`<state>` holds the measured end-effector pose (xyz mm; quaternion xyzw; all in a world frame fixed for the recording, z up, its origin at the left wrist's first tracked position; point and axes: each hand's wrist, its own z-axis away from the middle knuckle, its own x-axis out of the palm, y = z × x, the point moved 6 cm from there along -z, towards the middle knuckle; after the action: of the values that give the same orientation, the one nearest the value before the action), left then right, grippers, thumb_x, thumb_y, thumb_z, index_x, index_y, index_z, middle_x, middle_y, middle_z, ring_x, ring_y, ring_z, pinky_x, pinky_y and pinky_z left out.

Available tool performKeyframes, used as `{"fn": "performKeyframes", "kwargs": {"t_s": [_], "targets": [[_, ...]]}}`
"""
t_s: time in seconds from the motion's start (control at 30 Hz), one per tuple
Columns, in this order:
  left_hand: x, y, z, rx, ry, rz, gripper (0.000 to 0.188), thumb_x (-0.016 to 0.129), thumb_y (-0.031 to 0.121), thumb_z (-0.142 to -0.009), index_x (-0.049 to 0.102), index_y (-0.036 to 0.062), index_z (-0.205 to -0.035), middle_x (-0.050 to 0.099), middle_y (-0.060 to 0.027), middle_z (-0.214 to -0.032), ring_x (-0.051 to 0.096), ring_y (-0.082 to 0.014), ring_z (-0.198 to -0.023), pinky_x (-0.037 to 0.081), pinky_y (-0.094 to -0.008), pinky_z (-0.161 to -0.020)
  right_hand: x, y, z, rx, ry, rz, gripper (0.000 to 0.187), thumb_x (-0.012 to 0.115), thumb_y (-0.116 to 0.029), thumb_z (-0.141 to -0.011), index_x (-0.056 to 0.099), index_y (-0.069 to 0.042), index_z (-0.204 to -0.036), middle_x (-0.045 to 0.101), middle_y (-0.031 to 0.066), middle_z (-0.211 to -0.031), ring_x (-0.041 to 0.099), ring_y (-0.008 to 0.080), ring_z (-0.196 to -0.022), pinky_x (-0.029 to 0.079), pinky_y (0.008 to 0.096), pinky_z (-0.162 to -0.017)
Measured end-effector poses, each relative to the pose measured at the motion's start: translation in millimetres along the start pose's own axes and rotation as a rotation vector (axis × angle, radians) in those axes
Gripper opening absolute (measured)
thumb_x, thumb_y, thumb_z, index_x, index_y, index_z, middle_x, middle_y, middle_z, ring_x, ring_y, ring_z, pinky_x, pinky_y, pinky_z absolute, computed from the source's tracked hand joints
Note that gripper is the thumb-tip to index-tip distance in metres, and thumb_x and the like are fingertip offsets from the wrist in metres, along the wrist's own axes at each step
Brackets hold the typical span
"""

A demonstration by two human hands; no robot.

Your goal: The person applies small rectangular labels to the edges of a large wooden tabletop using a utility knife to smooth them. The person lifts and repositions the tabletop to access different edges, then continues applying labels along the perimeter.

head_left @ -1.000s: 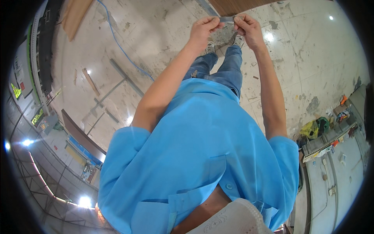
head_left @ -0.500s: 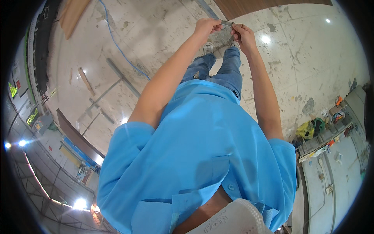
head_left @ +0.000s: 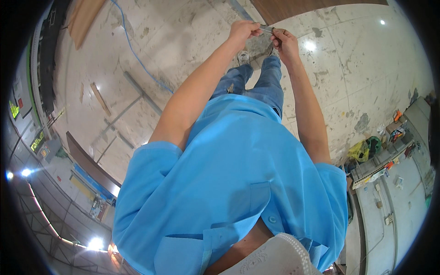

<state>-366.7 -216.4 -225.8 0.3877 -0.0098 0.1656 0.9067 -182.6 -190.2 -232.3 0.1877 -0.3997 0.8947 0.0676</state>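
Both my arms reach out ahead, above my shoes. My left hand (head_left: 243, 34) is closed, with thumb and fingers pinching one end of a short, flat grey strip (head_left: 266, 28). At its other end, my right hand (head_left: 286, 44) grips the strip between thumb and bent fingers. The piece spans the small gap between the two hands, roughly level. Its exact kind is too small to make out, and the fingers cover both ends.
A brown panel (head_left: 311, 8) lies beyond my hands. On the tiled floor to the left are a blue hose (head_left: 133, 45), a grey bar (head_left: 141, 91) and a wooden strip (head_left: 100, 98). At right, a yellow bag (head_left: 359, 151) sits beside a cluttered shelf (head_left: 382, 161).
The view has shifted slightly, so the floor and surroundings sit a little differently. Both hands keep their hold on the grey strip, almost unmoved.
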Motion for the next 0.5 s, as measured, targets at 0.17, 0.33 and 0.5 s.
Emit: {"fn": "performKeyframes", "kwargs": {"t_s": [0.17, 0.33, 0.5], "targets": [[2.9, -0.1, -0.1, -0.014, -0.017, -0.013, 0.017, 0.073, 0.019, -0.095, 0.072, 0.0021, -0.100, 0.077, -0.0085, -0.092, 0.067, -0.0119, -0.080, 0.045, -0.0263, -0.073, -2.8, 5.2, -1.6, -0.011, 0.031, -0.032, 0.010, 0.066, -0.010, -0.098, 0.067, 0.000, -0.095, 0.067, 0.0066, -0.076, 0.053, 0.0094, -0.057, 0.039, 0.0247, -0.051], [2.4, 1.2, 2.5, 0.020, 0.012, 0.036, 0.017, 0.073, 0.014, -0.093, 0.073, -0.0017, -0.100, 0.076, -0.0094, -0.086, 0.067, -0.0129, -0.076, 0.045, -0.0284, -0.069, -0.7, 3.7, -0.5, -0.035, -0.012, -0.041, 0.010, 0.065, -0.011, -0.100, 0.067, -0.001, -0.099, 0.067, 0.0049, -0.078, 0.053, 0.0077, -0.060, 0.039, 0.0236, -0.053], [7.1, 24.8, 27.8, 0.088, -0.033, 0.001, 0.019, 0.072, 0.021, -0.097, 0.073, 0.0021, -0.102, 0.076, -0.0071, -0.094, 0.067, -0.0132, -0.085, 0.047, -0.0290, -0.080, 19.5, -29.2, 19.0, -0.145, -0.054, -0.028, 0.010, 0.065, -0.011, -0.102, 0.067, -0.001, -0.102, 0.066, 0.0041, -0.080, 0.050, 0.0074, -0.060, 0.037, 0.0224, -0.054]]}}
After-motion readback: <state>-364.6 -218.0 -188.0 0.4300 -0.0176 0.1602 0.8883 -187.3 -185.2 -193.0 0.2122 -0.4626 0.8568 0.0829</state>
